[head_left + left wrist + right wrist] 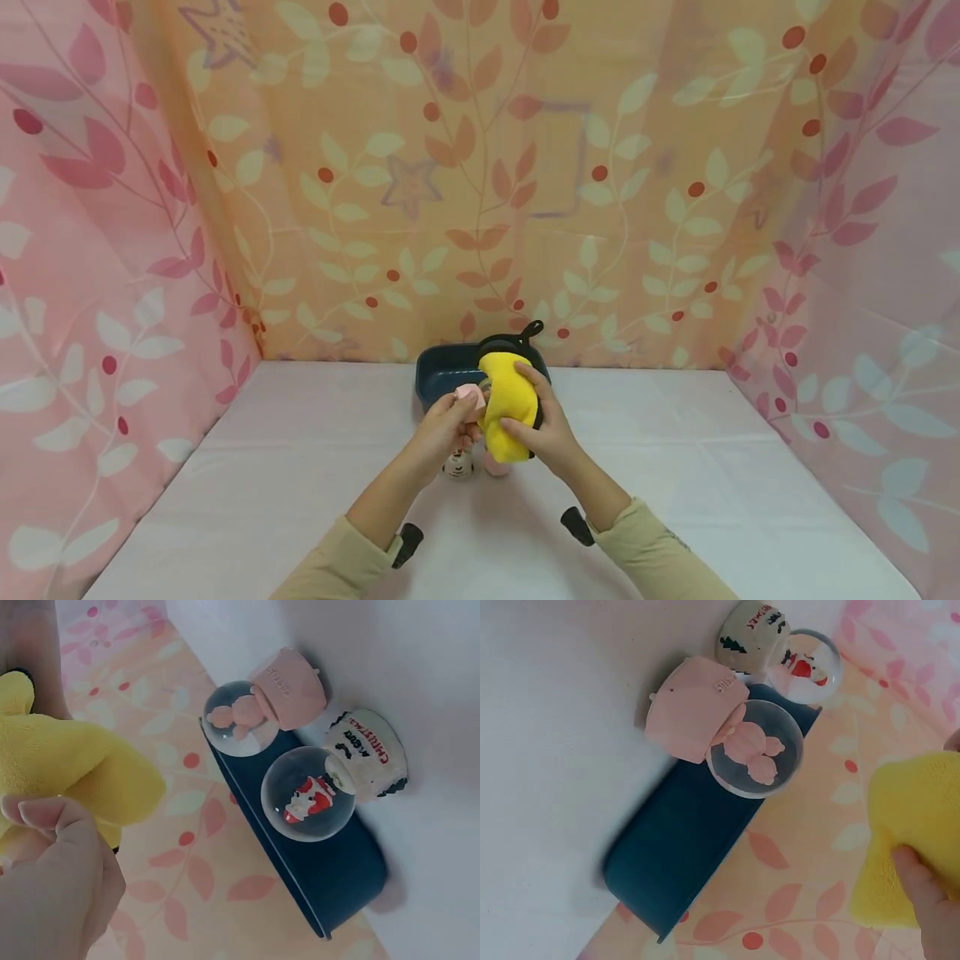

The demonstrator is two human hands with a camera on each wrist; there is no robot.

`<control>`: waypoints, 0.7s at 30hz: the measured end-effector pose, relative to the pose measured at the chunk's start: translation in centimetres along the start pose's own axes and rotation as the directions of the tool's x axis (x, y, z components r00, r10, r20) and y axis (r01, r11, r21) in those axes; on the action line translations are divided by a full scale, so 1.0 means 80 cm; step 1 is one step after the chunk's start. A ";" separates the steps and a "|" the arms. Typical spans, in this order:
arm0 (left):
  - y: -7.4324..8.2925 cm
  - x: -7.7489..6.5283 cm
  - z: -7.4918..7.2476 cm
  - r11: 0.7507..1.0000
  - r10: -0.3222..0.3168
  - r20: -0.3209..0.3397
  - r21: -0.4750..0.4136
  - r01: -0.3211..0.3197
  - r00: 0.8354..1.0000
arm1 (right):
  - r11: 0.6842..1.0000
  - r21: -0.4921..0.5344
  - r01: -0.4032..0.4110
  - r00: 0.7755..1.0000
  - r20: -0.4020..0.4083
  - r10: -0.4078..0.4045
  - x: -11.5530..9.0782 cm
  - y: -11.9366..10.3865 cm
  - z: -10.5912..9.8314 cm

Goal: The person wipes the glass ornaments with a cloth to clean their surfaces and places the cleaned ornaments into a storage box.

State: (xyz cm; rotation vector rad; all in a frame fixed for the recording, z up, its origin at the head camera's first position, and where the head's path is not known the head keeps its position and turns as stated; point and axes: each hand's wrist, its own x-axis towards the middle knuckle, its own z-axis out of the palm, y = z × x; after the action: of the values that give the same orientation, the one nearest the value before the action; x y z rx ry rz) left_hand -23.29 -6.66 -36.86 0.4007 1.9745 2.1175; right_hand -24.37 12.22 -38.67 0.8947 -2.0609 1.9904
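Note:
My left hand [447, 422] pinches a small pink-based object [470, 395], probably a snow globe; its clear, rounded edge shows beside a yellow cloth [507, 400]. The cloth covers most of its far part. My right hand [551, 425] grips that soft cloth, thumb in front; black edging and a black loop [534, 328] seem to belong to it. Below the hands stand two more snow globes: one with a pink base and pink figure [289, 690], one with a white Christmas base [367, 754] and a red-and-white figure. In the right wrist view my right thumb [922, 889] presses the yellow fabric.
A dark blue rectangular bin [442, 367] stands on the white tabletop [322, 450], behind the hands and close to the patterned back curtain [360, 250]. Pink leaf-patterned curtains [97, 250] hang at both sides. The two standing globes are close together in front of the bin.

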 end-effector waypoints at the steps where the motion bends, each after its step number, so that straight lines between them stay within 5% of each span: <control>1: -0.001 0.000 0.000 1.000 -0.005 0.002 0.005 0.005 1.000 | 1.000 -0.001 -0.002 1.000 -0.007 0.002 0.000 0.001 0.001; 8: -0.005 0.000 0.010 0.994 -0.077 -0.096 0.066 0.083 0.992 | 0.995 0.041 -0.091 0.980 -0.172 0.097 0.002 0.002 0.012; 13: 0.000 -0.003 0.014 0.992 -0.069 -0.177 0.090 0.086 0.982 | 0.990 0.076 -0.122 0.959 -0.247 0.137 0.002 0.001 0.015; 21: 0.005 -0.004 0.011 0.992 -0.027 -0.132 0.120 0.043 0.991 | 0.989 0.084 -0.118 0.948 -0.286 0.137 0.002 -0.004 0.015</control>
State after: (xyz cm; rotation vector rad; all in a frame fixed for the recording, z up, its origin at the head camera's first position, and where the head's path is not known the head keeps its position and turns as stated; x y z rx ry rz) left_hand -22.68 -6.02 -36.39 0.2514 2.1743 2.0557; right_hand -24.00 11.06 -38.45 0.4512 -1.9399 2.1172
